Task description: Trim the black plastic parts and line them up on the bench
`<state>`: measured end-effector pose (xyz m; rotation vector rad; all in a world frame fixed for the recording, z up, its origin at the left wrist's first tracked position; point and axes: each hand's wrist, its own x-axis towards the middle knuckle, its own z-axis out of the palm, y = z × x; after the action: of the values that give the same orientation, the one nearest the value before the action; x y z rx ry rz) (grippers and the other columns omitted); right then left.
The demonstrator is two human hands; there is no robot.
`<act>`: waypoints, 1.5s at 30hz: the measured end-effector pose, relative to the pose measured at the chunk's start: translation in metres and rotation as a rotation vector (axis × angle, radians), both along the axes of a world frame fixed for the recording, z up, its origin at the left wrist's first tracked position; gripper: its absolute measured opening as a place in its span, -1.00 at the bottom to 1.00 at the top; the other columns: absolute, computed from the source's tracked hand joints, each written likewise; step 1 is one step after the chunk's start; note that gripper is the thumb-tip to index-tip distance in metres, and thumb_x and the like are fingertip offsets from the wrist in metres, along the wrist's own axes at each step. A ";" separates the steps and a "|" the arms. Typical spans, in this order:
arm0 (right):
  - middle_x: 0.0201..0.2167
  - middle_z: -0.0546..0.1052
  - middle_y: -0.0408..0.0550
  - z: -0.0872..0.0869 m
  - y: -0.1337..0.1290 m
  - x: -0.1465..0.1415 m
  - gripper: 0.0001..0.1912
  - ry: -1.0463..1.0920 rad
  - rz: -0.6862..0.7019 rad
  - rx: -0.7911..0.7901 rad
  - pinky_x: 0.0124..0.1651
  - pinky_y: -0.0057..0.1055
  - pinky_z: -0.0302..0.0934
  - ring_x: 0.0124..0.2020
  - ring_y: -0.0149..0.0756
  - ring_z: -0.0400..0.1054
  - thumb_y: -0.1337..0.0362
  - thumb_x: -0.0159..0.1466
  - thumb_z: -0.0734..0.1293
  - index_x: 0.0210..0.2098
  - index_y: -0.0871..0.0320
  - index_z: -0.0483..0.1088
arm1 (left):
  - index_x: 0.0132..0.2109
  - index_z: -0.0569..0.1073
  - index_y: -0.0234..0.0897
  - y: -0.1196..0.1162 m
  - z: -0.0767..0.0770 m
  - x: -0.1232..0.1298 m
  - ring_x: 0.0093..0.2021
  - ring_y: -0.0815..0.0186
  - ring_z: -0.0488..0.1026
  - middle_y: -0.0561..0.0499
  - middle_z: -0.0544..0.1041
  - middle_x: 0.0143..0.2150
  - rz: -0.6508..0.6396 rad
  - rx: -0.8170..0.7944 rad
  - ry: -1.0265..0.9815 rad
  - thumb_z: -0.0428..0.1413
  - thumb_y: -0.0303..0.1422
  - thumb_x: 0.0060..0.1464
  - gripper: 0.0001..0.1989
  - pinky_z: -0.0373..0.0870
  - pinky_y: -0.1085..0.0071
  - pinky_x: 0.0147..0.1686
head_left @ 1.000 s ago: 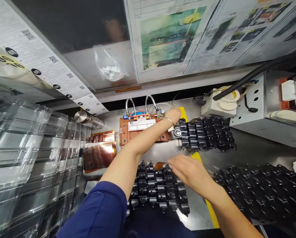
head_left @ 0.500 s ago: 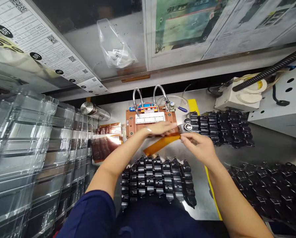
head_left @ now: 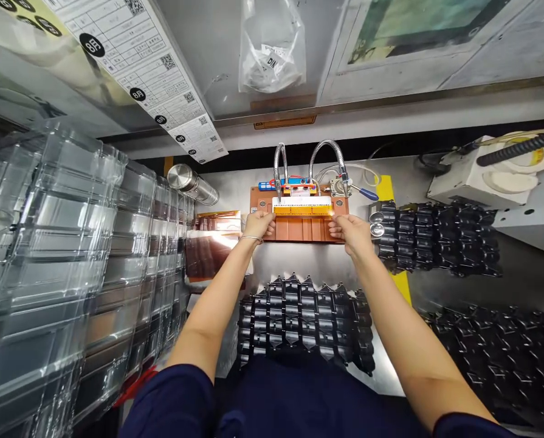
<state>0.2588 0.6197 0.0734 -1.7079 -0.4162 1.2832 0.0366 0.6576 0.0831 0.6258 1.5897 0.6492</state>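
Observation:
An amber film strip [head_left: 302, 210] stretches level between my two hands, over the front of a white perforated plate [head_left: 321, 200] on a brown fixture [head_left: 304, 231]. My left hand [head_left: 261, 224] pinches the strip's left end. At the other end, my right hand [head_left: 350, 231] has thumb and fingers closed on it. Whether the strip touches the plate all along, I cannot tell. Two bendable metal hoses [head_left: 329, 146] arch over the back of the fixture, near a blue-handled clamp [head_left: 366, 193].
Black ribbed parts [head_left: 301, 316] lie in front of the fixture, with more black parts [head_left: 440, 237] to the right. Amber sheets [head_left: 212, 249] and a metal flask [head_left: 193, 184] are on the left, beside stacked clear trays [head_left: 71, 261]. A white machine [head_left: 485, 170] stands back right.
The strip, slanted and hanging from my right hand before, is now level over the plate. My left hand has moved to its left end, and the view has shifted.

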 end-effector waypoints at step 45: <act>-0.57 0.54 -0.07 -0.005 -0.036 0.032 -0.69 -0.208 0.161 -0.070 -0.59 -0.51 0.32 -0.61 -0.41 0.40 0.08 0.01 0.47 -0.49 0.20 0.41 | -0.47 0.41 -0.36 0.004 -0.006 -0.014 -0.69 0.50 0.34 0.07 0.47 -0.61 0.016 0.034 0.000 0.28 -0.40 -0.11 -0.82 0.34 0.57 -0.64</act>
<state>0.2910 0.5839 0.0689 -1.9070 -0.6484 1.2498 0.0230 0.6613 0.0772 0.6390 1.5876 0.6891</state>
